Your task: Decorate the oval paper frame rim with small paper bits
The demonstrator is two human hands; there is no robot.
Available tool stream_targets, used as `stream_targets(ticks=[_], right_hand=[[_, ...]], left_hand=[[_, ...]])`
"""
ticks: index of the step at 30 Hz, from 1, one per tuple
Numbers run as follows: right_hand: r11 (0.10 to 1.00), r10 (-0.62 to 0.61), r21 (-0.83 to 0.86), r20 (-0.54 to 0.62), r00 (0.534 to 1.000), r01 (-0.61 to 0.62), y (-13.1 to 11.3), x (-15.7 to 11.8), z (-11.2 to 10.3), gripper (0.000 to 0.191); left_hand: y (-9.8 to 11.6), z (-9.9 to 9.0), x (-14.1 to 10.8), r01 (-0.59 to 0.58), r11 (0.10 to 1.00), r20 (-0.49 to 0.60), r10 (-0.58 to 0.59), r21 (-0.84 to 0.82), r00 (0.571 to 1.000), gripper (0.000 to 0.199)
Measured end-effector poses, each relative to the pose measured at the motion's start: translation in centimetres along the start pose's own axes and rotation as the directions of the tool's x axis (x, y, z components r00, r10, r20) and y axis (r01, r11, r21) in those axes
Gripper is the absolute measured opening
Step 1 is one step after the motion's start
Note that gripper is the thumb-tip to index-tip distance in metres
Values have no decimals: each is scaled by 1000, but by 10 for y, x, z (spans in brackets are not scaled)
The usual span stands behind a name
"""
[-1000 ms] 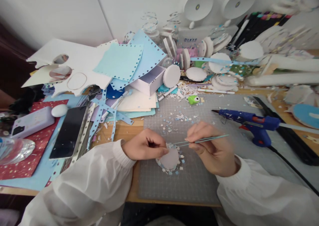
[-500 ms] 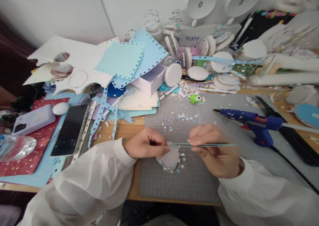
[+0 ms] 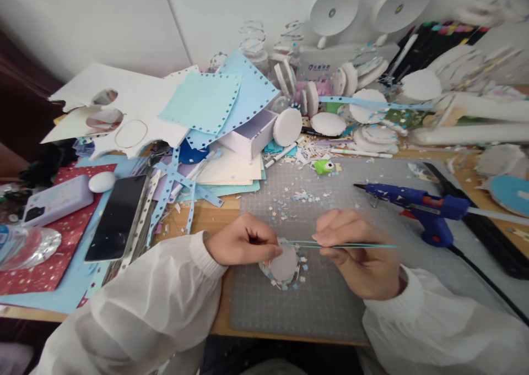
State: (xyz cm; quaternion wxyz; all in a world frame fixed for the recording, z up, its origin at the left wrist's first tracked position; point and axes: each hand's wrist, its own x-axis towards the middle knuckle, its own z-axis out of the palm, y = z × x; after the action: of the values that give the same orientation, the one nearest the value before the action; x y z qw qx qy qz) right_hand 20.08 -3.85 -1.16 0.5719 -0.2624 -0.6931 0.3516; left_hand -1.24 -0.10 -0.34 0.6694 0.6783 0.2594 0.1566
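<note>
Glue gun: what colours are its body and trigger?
The glue gun has a dark blue body and a red trigger, seen best in the head view.

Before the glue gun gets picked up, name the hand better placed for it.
Right, I'd judge: the right hand is nearer the glue gun, though it holds teal strands; the left hand, closed at the white disc, is farther.

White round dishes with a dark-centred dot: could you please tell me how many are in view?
2. Both are at the back against the wall: one dish above the white box, the other dish to its right, near the black-barrelled markers.
</note>
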Motion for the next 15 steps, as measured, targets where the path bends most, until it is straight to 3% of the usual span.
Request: stream_targets(ticks=[15], right_hand=[[1000, 6, -11, 33, 999, -6, 2, 0, -1, 20]], left_hand=[[0, 0, 0, 0, 999, 8, 0, -32, 1000, 27]])
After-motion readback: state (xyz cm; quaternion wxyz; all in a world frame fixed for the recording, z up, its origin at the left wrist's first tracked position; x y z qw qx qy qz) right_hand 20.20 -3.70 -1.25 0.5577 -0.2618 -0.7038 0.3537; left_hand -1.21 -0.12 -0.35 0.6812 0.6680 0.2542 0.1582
